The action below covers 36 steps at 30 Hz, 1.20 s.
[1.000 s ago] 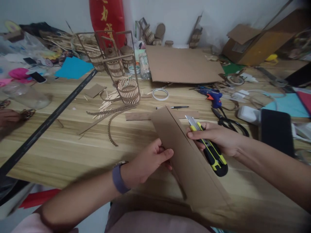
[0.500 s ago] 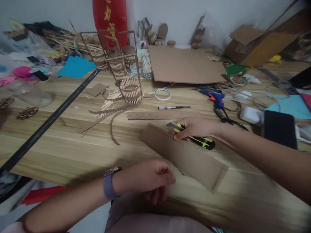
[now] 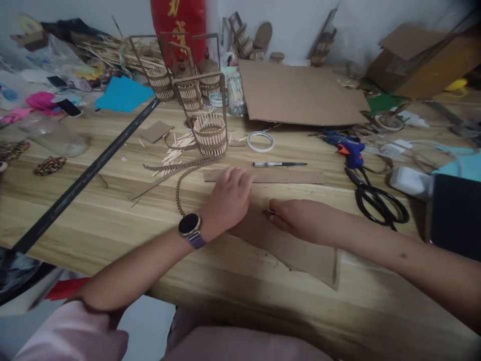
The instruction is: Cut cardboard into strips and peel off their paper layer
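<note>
A rectangular piece of brown cardboard (image 3: 300, 255) lies slanted on the table in front of me. My left hand (image 3: 231, 198) bears down on its far left end, fingers bent and close together; the fingertips are partly hidden. In my right hand (image 3: 302, 218) is a utility knife (image 3: 268, 212), its tip near the cardboard's upper edge. The fist covers most of its handle. Just beyond both hands lies a narrow cardboard strip (image 3: 289, 176), with a pen (image 3: 280, 164) behind it.
A small slatted basket (image 3: 211, 138) with a tall handle stands beyond my left hand, near loose sticks (image 3: 179, 150). Black-handled scissors (image 3: 381, 203) and a blue glue gun (image 3: 352, 150) lie to the right. A large cardboard sheet (image 3: 300, 93) and a tape roll (image 3: 260, 142) are farther back.
My left hand has moved forward from the near edge onto the cardboard's far end. My right hand has turned the knife so its tip sits at the cardboard. The cardboard has shifted slightly.
</note>
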Available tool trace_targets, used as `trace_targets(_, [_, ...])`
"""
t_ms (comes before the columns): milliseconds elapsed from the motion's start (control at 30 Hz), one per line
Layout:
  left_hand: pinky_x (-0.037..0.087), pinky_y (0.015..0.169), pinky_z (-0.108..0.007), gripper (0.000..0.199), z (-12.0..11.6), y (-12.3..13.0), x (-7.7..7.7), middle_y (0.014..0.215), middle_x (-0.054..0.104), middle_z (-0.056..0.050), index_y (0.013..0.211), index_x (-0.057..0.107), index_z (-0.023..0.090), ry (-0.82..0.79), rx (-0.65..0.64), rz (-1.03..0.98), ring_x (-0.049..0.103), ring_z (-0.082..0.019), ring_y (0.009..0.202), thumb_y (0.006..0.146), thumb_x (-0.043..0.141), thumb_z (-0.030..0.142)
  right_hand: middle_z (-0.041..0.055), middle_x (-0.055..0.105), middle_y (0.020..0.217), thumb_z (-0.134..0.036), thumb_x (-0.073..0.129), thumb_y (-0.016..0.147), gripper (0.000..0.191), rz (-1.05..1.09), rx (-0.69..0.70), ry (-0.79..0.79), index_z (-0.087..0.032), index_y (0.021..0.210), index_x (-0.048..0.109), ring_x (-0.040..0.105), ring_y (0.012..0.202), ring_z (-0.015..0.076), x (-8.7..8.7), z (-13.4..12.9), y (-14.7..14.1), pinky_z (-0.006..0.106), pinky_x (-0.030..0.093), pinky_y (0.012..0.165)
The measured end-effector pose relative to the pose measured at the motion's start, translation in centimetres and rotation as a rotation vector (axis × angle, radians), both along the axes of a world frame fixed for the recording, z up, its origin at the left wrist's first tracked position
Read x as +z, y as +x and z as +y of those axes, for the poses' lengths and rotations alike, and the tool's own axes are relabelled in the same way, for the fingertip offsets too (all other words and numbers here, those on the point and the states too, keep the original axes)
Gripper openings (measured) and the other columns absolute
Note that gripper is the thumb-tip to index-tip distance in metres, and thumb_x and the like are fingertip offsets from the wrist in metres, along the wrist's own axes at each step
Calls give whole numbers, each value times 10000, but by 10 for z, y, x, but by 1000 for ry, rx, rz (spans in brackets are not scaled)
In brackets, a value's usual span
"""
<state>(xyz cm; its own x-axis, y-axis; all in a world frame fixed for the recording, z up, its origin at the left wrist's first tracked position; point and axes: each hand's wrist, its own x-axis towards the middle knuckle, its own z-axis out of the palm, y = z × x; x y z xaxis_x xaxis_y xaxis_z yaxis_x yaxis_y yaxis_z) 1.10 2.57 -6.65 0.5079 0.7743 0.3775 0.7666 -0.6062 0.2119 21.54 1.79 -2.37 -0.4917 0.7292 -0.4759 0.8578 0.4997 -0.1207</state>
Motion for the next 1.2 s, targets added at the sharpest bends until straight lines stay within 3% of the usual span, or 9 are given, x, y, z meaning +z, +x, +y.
trace_targets(167, [323, 1217, -600, 429, 18, 16, -23, 1521, 473, -244, 1425, 501, 60, -58, -8, 75, 352, -370, 1484, 1038, 375, 196, 138, 776, 942, -308, 387, 1039, 308, -89, 41, 31, -164, 1091, 654, 746, 839, 260, -1, -3, -6, 310, 384, 607])
trace_targets(333, [313, 1231, -592, 432, 21, 18, -37, 1496, 495, -256, 1415, 513, 43, -84, -5, 91, 366, -359, 1481, 1048, 354, 206, 137, 782, 927, -289, 381, 1046, 323, -149, 64, 41, -163, 1133, 666, 760, 841, 272, 3, -4, -10, 316, 407, 606])
trace_targets(733, [298, 1254, -542, 397, 20, 20, -33, 1450, 540, -236, 1358, 562, 45, -77, -12, 137, 417, -341, 1461, 1053, 346, 178, 121, 790, 961, -259, 396, 1032, 314, -199, 78, 29, -187, 1145, 680, 771, 865, 270, 1, -5, -12, 306, 468, 607])
trace_targets(1000, [238, 1259, -601, 533, 20, 16, -39, 1615, 374, -249, 1522, 429, 69, -124, -125, 93, 222, -399, 1566, 1059, 419, 332, 162, 794, 969, -54, 395, 955, 435, -170, 100, 57, -175, 1276, 662, 773, 851, 291, 9, -10, -19, 357, 531, 661])
trace_targets(1200, [207, 1265, -600, 554, 21, 15, -40, 1643, 350, -223, 1557, 393, 95, -150, -109, 100, 174, -391, 1584, 1061, 421, 339, 142, 791, 924, -44, 397, 961, 384, -223, 94, 7, -191, 1178, 678, 771, 826, 303, 15, -13, -13, 321, 426, 554])
